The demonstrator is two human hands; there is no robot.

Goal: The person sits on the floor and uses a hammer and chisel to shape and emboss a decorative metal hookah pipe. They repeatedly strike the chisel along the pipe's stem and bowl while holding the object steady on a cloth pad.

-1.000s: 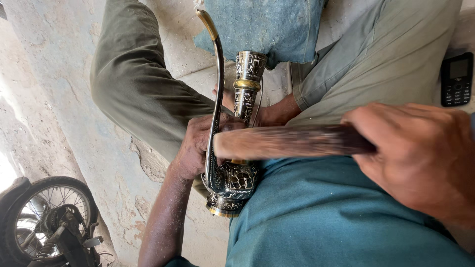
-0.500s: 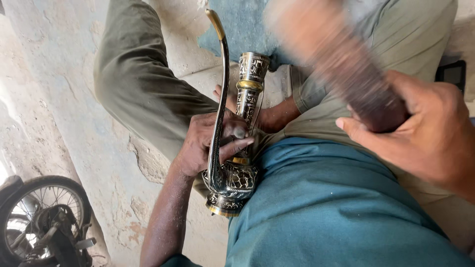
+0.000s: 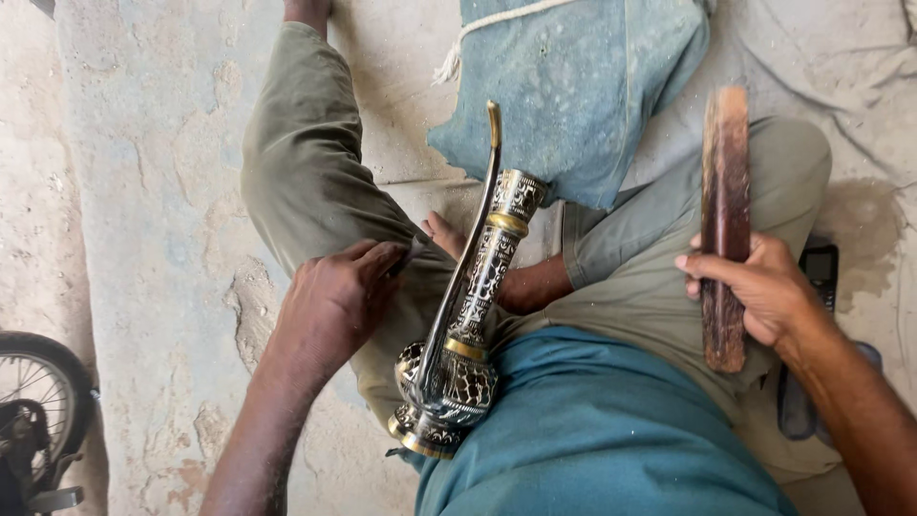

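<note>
A: Since the earlier frames, the wooden mallet [image 3: 724, 225] has been drawn away from the ornate metal vessel [image 3: 465, 315] and is now held upright off to the right, above the right knee. The left hand [image 3: 330, 306] has been lifted off the vessel's neck and is now laid on the olive trouser leg [image 3: 306, 191] just beside it.

B: And where is the vessel left?

A: It is propped in the lap, base down against the teal garment [image 3: 592, 430], its neck tilted up toward the blue cloth bundle [image 3: 573, 96]. A long curved metal bar [image 3: 468, 248] is laid along it. No hand is seen on either.

B: What could go wrong from here?

A: It is judged that the vessel, being unsupported and leaning, could roll or slip sideways off the lap onto the concrete floor [image 3: 143, 191], and the inlaid surface could be dented. The bar could slide loose for the same reason. A phone [image 3: 821, 272] is lying close beneath the mallet and could be struck if the mallet were dropped.

B: And the grips?

A: The right hand [image 3: 759, 291] is clenched around the mallet's lower half, fingers wrapped across the front, thumb hidden behind. The left hand is loosely curled, nothing being grasped; only cloth is touched by the fingertips [image 3: 382, 256].

B: Anything else nearby?

A: A motorcycle wheel [image 3: 38, 401] is seen at the left edge.
</note>
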